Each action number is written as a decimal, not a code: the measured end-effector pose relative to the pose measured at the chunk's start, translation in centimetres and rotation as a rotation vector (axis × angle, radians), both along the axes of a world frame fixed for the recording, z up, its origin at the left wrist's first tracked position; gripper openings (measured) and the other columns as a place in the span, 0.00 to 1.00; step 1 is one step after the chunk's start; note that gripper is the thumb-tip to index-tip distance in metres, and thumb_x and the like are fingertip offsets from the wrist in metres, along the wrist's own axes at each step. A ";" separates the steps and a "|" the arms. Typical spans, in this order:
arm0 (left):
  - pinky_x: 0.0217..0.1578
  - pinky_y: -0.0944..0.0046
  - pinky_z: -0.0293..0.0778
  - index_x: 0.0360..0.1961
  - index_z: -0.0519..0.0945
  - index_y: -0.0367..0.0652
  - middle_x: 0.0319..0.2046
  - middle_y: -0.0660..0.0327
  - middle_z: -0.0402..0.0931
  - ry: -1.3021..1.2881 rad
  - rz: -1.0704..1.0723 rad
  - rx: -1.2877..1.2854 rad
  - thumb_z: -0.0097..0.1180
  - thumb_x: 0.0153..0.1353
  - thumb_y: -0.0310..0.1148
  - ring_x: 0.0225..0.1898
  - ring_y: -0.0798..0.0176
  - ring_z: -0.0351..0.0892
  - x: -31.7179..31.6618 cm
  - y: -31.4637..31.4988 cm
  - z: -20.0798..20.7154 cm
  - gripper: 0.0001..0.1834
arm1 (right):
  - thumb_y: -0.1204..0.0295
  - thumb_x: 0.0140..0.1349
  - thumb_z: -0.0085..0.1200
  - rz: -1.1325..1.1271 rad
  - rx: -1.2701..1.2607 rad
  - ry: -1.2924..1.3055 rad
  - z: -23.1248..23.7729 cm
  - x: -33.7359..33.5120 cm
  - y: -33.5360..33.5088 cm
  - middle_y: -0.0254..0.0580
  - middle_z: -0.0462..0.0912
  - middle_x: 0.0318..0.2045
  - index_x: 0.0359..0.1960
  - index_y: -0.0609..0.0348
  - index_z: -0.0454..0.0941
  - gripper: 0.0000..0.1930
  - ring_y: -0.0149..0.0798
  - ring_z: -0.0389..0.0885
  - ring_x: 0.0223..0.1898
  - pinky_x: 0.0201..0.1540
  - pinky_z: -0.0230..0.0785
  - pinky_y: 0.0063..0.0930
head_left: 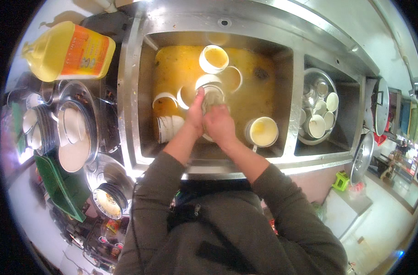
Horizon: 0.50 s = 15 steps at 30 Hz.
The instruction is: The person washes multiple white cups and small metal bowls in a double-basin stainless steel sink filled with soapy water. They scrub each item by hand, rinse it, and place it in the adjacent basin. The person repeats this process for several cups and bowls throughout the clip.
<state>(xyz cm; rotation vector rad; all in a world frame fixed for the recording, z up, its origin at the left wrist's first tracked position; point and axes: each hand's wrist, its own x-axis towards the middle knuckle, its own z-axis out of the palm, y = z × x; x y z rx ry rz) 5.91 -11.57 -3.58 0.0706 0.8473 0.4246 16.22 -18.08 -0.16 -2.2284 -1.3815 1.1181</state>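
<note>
Over a sink of cloudy yellow water [255, 98], my left hand [195, 115] grips the side of a white bowl [212, 86], its thumb up along the rim. My right hand [219, 123] is closed on a greyish cloth [213, 97] and presses it into that bowl; motion blurs the fingers a little. Just beyond, another white bowl [206, 80] partly hides behind the held one. A white cup [214, 58] full of yellow water lies farther back. Left of my hands are stacked white bowls [166, 129]; to the right stands a handled white cup [263, 132].
The metal sink rim [288, 105] divides this basin from a right-hand one, where a round metal tray [315, 138] bears several white cups and glasses. Left of the sink are a yellow jug [87, 52], stacked plates [74, 123] and a green bin [57, 188].
</note>
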 end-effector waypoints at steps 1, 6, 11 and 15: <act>0.53 0.53 0.76 0.61 0.74 0.45 0.49 0.56 0.80 0.124 -0.113 0.114 0.55 0.69 0.48 0.50 0.57 0.79 -0.5 0.2 -0.1 0.25 | 0.58 0.69 0.49 0.174 -0.014 -0.113 0.3 0.6 0.0 0.62 0.79 0.51 0.50 0.60 0.79 0.19 0.57 0.82 0.44 0.52 0.74 0.45; 0.34 0.57 0.82 0.61 0.73 0.44 0.45 0.56 0.81 0.300 -0.228 0.187 0.50 0.73 0.44 0.40 0.58 0.83 -1.0 -0.2 1.3 0.22 | 0.59 0.66 0.53 -0.085 0.064 -0.109 -0.4 5.6 0.2 0.57 0.78 0.56 0.58 0.56 0.76 0.22 0.54 0.81 0.51 0.57 0.72 0.47; 0.21 0.61 0.76 0.55 0.74 0.40 0.39 0.56 0.82 0.523 -0.246 0.235 0.47 0.73 0.46 0.31 0.61 0.82 2.9 -1.9 3.4 0.21 | 0.72 0.61 0.58 -0.610 -0.056 0.850 -2.4 7.2 -1.7 0.42 0.80 0.57 0.65 0.62 0.70 0.29 0.42 0.77 0.57 0.65 0.66 0.38; 0.33 0.54 0.75 0.46 0.78 0.36 0.32 0.49 0.80 0.806 -0.588 0.754 0.47 0.72 0.49 0.34 0.54 0.81 3.2 -1.7 2.9 0.23 | 0.76 0.59 0.55 -0.314 -0.139 0.881 0.0 9.6 -1.5 0.47 0.80 0.56 0.66 0.66 0.69 0.30 0.42 0.78 0.58 0.65 0.66 0.36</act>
